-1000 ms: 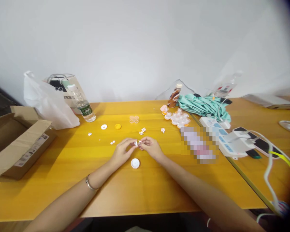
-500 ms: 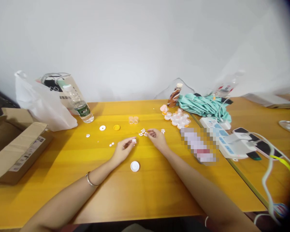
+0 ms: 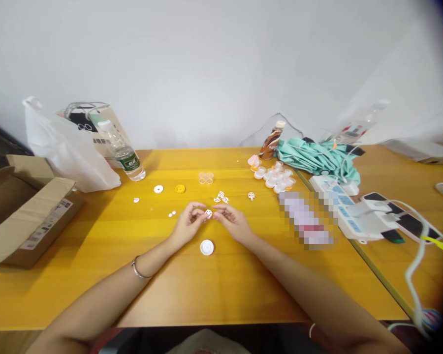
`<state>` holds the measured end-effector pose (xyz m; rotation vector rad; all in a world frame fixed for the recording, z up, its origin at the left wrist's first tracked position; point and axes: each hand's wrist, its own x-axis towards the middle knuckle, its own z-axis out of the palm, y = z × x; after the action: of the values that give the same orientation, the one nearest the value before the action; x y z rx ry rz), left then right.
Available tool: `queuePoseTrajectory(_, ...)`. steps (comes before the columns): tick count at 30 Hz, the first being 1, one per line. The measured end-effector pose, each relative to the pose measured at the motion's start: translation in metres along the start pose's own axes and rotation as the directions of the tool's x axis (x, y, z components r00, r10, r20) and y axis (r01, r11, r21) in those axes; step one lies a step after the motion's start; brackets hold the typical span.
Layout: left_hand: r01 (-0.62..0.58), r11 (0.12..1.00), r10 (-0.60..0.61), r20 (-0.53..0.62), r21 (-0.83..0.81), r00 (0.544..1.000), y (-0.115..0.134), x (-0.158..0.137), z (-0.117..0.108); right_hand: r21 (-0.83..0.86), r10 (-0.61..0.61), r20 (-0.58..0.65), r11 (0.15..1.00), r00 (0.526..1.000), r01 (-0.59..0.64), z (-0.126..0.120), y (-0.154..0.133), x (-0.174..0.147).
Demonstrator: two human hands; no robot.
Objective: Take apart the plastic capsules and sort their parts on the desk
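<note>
My left hand [image 3: 187,223] pinches a small white openwork plastic piece [image 3: 208,214] between thumb and fingertips. Just to its right is my right hand [image 3: 233,223], thumb and index finger slightly apart near the piece; I see nothing held between them. Beyond the hands lie several similar white openwork pieces [image 3: 221,197] in a loose cluster. Another such piece [image 3: 251,195] sits alone to their right. Nearer to me, between my forearms, is a round white cap-like part [image 3: 207,247]. Two tiny white bits [image 3: 172,214] lie left of my left hand.
Farther back are a white ring [image 3: 158,189], a yellow disc [image 3: 180,189] and joined clear rings [image 3: 205,178]. A cardboard box [image 3: 47,228] and water bottle [image 3: 129,160] stand left. On the right are clear capped cups [image 3: 275,177], a brown bottle [image 3: 271,141] and a power strip [image 3: 341,209].
My right hand has drawn back from the cluster of white pieces toward my left hand. The left hand still holds its piece, now turned slightly. The view has shifted a little.
</note>
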<state>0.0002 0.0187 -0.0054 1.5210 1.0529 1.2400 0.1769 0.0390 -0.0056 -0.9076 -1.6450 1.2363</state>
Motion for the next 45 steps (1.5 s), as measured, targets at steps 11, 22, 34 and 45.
queuePoseTrajectory(11,-0.198,0.916,0.204,0.022,0.35,0.979,0.005,-0.006,-0.001,0.229,0.133,0.097,0.962,0.986,-0.152,0.002,-0.004,0.002)
queuePoseTrajectory(22,-0.392,0.772,0.344,0.189,0.5,0.92,0.006,-0.008,-0.004,0.241,0.134,0.16,0.955,0.978,-0.17,0.0,0.002,0.005)
queuePoseTrajectory(34,-0.503,0.599,0.386,0.325,0.623,0.863,0.003,-0.011,-0.004,0.127,0.122,0.17,0.981,0.978,-0.144,0.001,0.0,0.004)
queuePoseTrajectory(45,-0.517,0.376,0.373,0.385,0.769,0.844,0.005,-0.012,-0.003,-0.106,0.098,0.101,0.991,0.99,-0.087,0.003,-0.001,0.002)
